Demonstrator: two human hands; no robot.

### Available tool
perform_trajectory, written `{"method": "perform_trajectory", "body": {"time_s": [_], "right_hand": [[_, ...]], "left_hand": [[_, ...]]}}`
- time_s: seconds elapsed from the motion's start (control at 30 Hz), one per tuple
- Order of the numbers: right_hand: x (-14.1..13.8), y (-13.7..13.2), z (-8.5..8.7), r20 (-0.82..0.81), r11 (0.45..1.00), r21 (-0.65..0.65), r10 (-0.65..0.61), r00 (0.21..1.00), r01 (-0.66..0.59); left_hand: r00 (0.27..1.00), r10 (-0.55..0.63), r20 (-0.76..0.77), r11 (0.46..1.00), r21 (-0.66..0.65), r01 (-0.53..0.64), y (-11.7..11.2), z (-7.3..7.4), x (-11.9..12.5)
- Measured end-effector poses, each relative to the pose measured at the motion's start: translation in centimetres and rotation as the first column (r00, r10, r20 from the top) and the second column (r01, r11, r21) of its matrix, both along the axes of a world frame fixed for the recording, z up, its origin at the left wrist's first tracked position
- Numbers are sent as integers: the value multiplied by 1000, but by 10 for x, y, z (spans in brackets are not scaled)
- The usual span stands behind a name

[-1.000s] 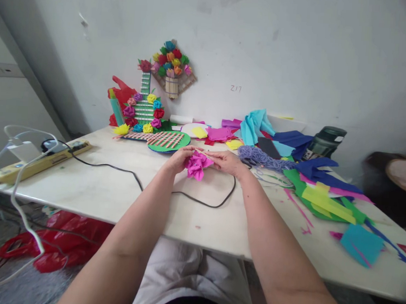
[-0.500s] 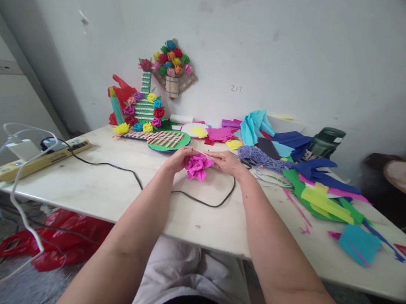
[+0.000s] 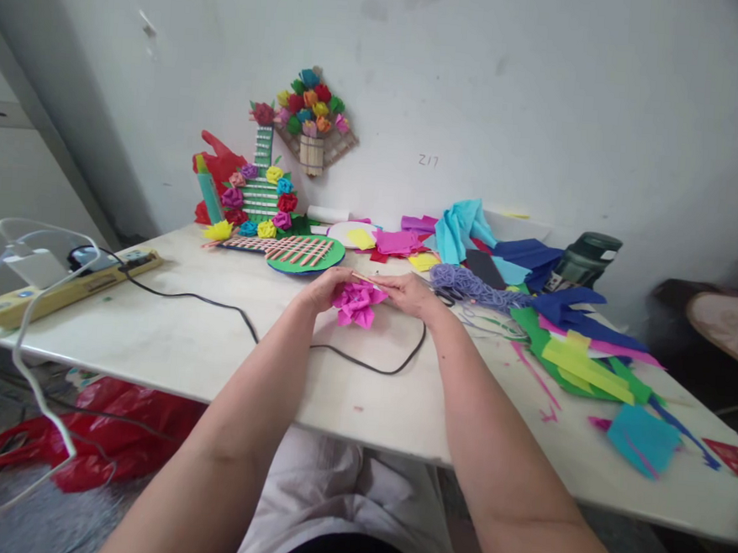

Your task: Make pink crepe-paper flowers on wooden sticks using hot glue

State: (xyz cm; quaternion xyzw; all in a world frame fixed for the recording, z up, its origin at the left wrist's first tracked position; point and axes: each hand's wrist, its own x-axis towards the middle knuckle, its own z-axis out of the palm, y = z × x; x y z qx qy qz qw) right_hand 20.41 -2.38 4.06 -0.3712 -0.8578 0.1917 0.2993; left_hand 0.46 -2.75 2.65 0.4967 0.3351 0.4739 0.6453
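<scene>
A bright pink paper flower [image 3: 355, 304] is held just above the table, its pointed petals spread toward me. My left hand [image 3: 330, 289] is closed at its left and upper side. A thin, light wooden stick [image 3: 366, 279] runs across behind the petals between both hands' fingertips. My right hand [image 3: 407, 293] pinches the stick's right end with fingers pressed together, close to a petal's edge. The far fingers of both hands are partly hidden. Just beyond the hands lies a green round piece [image 3: 307, 255] with crossed sticks on it.
A black cable [image 3: 369, 366] loops below the hands. Purple yarn [image 3: 475, 288], coloured paper sheets [image 3: 581, 363] and a dark green bottle [image 3: 585, 262] stand right. A power strip [image 3: 68, 289] lies left. Flower-decorated guitar shape [image 3: 261, 197] and hanging flower basket [image 3: 313, 155] are behind.
The view has shifted slightly, moving everything a little to the left. Both hands keep their hold on the flower and stick, with the stick showing a bit more clearly now.
</scene>
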Motion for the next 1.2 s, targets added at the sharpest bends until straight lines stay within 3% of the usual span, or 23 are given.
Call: {"method": "perform_trajectory", "body": {"time_s": [0.37,0.6,0.83,1.2], "right_hand": [[-5,-10,7,183,984,135,-140,973,116],[-7,-16,14,303,962,234,-210,929,141],[-8,-19,17,399,944,306,-246,883,124],[-7,-20,16,392,946,298,-245,887,129]], "left_hand": [[999,33,14,998,-49,-32,-1,-2,2],[996,92,-13,995,50,-92,-5,0,4],[995,95,-23,994,64,-94,-1,-1,3],[990,112,-87,991,85,-104,2,-5,2]]}}
